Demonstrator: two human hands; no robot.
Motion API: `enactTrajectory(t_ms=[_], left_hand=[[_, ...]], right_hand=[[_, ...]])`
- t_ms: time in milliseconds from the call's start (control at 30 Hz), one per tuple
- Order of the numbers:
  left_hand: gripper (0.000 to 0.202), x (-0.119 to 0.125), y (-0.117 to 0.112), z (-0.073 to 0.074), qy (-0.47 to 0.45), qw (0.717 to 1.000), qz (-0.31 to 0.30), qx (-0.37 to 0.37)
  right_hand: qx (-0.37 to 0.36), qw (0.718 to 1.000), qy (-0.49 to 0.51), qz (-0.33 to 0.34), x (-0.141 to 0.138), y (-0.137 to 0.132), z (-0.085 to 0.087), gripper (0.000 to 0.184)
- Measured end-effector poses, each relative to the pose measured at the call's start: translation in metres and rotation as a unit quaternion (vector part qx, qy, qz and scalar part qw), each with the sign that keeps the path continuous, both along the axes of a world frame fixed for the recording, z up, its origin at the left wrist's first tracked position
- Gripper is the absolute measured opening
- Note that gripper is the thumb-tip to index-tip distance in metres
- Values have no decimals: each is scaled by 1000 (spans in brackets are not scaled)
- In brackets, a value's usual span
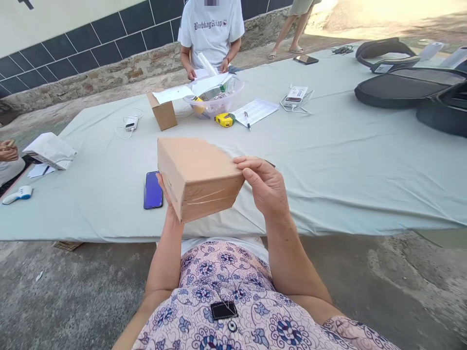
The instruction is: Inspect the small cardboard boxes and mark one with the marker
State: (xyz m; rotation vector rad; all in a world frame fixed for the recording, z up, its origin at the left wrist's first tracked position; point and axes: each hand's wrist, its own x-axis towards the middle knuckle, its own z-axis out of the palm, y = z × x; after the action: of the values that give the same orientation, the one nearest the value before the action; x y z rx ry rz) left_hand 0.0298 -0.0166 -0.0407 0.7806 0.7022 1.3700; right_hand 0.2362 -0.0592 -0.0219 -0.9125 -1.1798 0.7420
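Observation:
I hold a taped brown cardboard box up in front of me, above the near edge of a pale green sheet. My left hand is mostly hidden behind the box's left side, gripping it from below. My right hand grips the box's right edge with fingers curled over its top. A dark phone with a blue screen lies on the sheet just left of the box.
Across the sheet a person in a white T-shirt works by an open small carton and a clear plastic bowl. A yellow tape measure, paper with pen, chargers and black bags lie about. Another person's hand shows at left.

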Motion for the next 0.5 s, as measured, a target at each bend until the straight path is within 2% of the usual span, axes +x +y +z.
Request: enactTrajectory(t_ms=[133,333,400,500], left_hand=[[78,1,3,0,-86,995,29,34],[76,0,5,5,-79,987,89,112],[76,1,4,9,-68,984,100,129],[74,2,3,12,-43,979,130,148]], right_hand=[[-39,998,-50,-22,-1,5,-9,52],[-69,991,-108,39,2,7,-16,86],[-79,989,-111,53,4,7,-17,91],[-103,990,-80,62,7,8,-20,84]])
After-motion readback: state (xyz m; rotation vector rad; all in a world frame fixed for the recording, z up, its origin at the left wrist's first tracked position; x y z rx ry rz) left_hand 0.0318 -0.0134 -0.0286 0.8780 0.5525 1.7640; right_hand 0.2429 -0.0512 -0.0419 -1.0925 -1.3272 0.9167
